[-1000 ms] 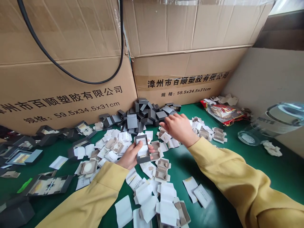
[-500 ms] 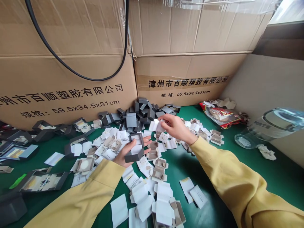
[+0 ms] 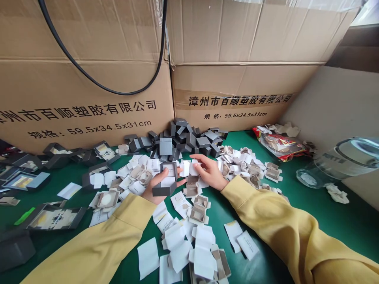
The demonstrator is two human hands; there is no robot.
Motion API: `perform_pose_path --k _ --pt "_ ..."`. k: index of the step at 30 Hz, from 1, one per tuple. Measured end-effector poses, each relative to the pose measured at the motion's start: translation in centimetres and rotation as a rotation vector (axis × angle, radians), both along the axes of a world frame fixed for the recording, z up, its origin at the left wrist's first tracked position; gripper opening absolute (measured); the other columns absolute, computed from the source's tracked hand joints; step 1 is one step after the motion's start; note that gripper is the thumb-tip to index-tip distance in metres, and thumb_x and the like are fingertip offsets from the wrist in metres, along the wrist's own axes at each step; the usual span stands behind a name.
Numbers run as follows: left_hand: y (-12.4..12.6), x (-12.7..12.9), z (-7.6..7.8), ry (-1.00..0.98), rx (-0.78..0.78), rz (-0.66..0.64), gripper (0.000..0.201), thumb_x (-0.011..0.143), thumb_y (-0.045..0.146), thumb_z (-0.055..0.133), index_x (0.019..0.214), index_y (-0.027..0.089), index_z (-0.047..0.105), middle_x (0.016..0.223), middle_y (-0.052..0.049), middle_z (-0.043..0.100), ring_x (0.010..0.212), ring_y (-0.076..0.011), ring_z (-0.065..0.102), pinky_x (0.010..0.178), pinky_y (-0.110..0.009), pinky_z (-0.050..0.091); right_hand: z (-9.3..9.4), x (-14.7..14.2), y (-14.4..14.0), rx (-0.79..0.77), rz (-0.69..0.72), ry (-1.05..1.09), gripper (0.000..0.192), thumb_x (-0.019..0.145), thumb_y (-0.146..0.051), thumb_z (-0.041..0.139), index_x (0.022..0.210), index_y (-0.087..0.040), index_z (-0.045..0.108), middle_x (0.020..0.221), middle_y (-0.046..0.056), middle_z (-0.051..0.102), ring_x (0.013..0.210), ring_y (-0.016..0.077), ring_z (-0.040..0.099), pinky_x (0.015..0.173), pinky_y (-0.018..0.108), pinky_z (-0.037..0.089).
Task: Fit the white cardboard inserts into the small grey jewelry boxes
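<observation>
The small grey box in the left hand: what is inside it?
The small grey box in the left hand is open, with a white card inside. The right hand brings a white insert beside it. Anything beneath the card is hidden.

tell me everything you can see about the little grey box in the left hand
The small grey box is square, matt dark grey outside, apparently card. It is open, showing a pale lining with a faint printed line. The left hand holds it tilted above the green table, thumb across its top. The right hand brings a white insert beside its right edge.
</observation>
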State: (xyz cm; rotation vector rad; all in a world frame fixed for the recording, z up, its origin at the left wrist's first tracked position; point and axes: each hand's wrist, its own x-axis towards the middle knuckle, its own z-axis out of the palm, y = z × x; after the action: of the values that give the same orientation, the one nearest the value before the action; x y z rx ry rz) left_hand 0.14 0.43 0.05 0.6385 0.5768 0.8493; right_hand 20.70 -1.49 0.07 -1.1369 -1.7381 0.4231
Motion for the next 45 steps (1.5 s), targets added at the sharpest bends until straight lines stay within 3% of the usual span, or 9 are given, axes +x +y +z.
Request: perform_pose_path --k 4,6,9,12,18,24,32,40,45 --pt "0.1 0.0 0.3 -0.025 -0.048 0.038 0.028 0.084 0.034 0.053 0.094 0.013 0.068 0.106 -0.011 0.067 0.101 -0.0249 0.061 0.099 -0.048 0.043 -0.2 0.6 0.3 0.229 -0.057 -0.159 0.035 0.088 -0.035 0.05 0.118 -0.016 0.052 0.112 0.014 0.056 0.095 0.0206 0.055 0.077 0.034 0.051" --pt "0.1 0.0 0.5 -0.041 -0.072 0.027 0.03 0.084 0.035 0.052 0.095 0.012 0.067 0.108 -0.011 0.067 0.101 -0.025 0.061 0.098 -0.046 0.044 -0.2 0.8 0.5 0.337 -0.018 -0.317 0.04 0.086 -0.039 0.054 0.12 -0.017 0.051 0.115 0.014 0.055 0.104 0.0238 0.051 0.086 0.039 0.048" --pt "0.2 -0.1 0.8 -0.06 -0.103 0.021 0.033 0.084 0.036 0.051 0.099 0.011 0.066 0.108 -0.011 0.067 0.102 -0.0258 0.061 0.095 -0.043 0.047 -0.3 0.9 0.6 0.383 0.044 -0.471 0.048 0.085 -0.043 0.056 0.125 -0.018 0.047 0.118 0.014 0.056 0.105 0.0253 0.05 0.088 0.043 0.047" --pt "0.3 -0.2 0.7 -0.077 -0.108 0.019 0.036 0.084 0.039 0.051 0.099 0.01 0.066 0.108 -0.012 0.067 0.101 -0.0245 0.061 0.092 -0.04 0.049 -0.6 0.8 0.7 0.394 0.027 -0.484 0.048 0.088 -0.037 0.052 0.129 -0.016 0.042 0.12 0.015 0.055 0.108 0.0252 0.05 0.09 0.042 0.047" --pt "0.4 -0.2 0.4 -0.084 -0.094 0.028 0.034 0.084 0.038 0.051 0.098 0.011 0.067 0.11 -0.011 0.066 0.106 -0.0253 0.058 0.096 -0.044 0.046 -1.0 0.5 0.6 0.336 -0.018 -0.456 0.044 0.092 -0.03 0.046 0.132 -0.014 0.039 0.124 0.016 0.052 0.113 0.0228 0.051 0.09 0.037 0.05" --pt "0.3 0.1 0.1 -0.075 -0.078 0.057 0.03 0.083 0.034 0.055 0.093 0.01 0.068 0.102 -0.011 0.068 0.109 -0.025 0.056 0.104 -0.042 0.038 -0.5 0.2 0.2 0.376 0.019 -0.385 0.043 0.086 -0.038 0.056 0.124 -0.021 0.048 0.116 0.01 0.06 0.104 0.0254 0.052 0.088 0.044 0.048" --pt "0.0 0.2 0.2 -0.101 -0.062 -0.003 0.026 0.084 0.032 0.054 0.095 0.012 0.067 0.093 -0.008 0.069 0.107 -0.025 0.057 0.101 -0.047 0.039 -0.8 -0.5 -0.4 0.271 0.12 -0.239 0.046 0.088 -0.036 0.053 0.131 -0.023 0.042 0.118 0.012 0.055 0.109 0.023 0.054 0.091 0.04 0.049" --pt "0.0 0.4 0.4 -0.077 -0.042 0.031 0.023 0.081 0.031 0.057 0.085 0.012 0.068 0.083 -0.007 0.069 0.097 -0.0238 0.061 0.1 -0.045 0.04 -0.9 -1.3 -1.0 0.165 0.155 -0.155 0.049 0.086 -0.033 0.055 0.132 -0.025 0.039 0.122 0.012 0.05 0.106 0.0218 0.054 0.07 0.031 0.057" --pt "0.1 0.3 0.0 -0.006 -0.011 0.026 0.028 0.082 0.033 0.055 0.089 0.011 0.069 0.091 -0.01 0.07 0.103 -0.0268 0.059 0.099 -0.046 0.042 -1.3 -1.1 -0.7 0.156 0.092 -0.241 0.042 0.086 -0.031 0.053 0.126 -0.022 0.042 0.119 0.013 0.052 0.104 0.0224 0.054 0.076 0.035 0.056"
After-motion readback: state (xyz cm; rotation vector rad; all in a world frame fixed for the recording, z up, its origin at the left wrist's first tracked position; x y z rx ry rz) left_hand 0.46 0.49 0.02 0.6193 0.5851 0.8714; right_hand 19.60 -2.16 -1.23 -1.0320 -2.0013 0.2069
